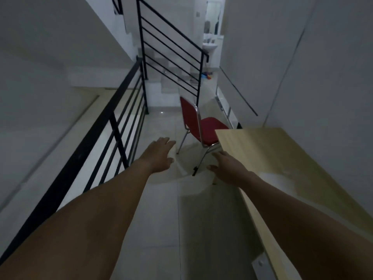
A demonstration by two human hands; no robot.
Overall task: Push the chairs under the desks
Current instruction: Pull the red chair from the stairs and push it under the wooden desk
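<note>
Reaching for the chair, both hands empty.

The left hand [159, 156] and right hand [228, 166] stretch forward, fingers spread, grasping nothing. The chair [198, 122] stands on the floor off the surface's [272, 150] far left corner, seat partly past that edge, apparently turned toward it. Best to take the backrest top with both hands and push squarely, keeping the legs from catching.

red chair [203, 126], pale wood desk [282, 158]
</note>
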